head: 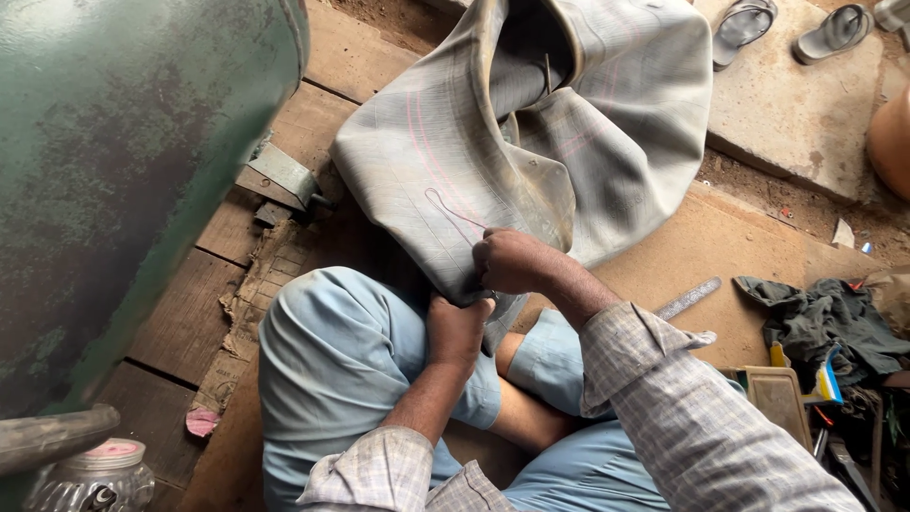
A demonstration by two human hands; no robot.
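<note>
At far left a large green tank (123,180) stands on the wooden floor (190,313), with a glass jar (90,479) below it. The left hand (458,327) has its grip closed on the lower edge of the grey rubber inner tube (531,133), which lies slumped over the floor ahead of the person's knees. Touching it, the right hand (512,261) is clenched on the same fold. Further right lie a metal file (689,297), dark rags (825,318) and two sandals (791,28).

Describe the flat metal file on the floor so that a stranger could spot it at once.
Start at the big grey rubber tube both hands grip. Follow the person's right sleeve to the brown floor board beside it. There lies the file, a slim silvery strip, unlike the crumpled dark rags nearby.
</note>
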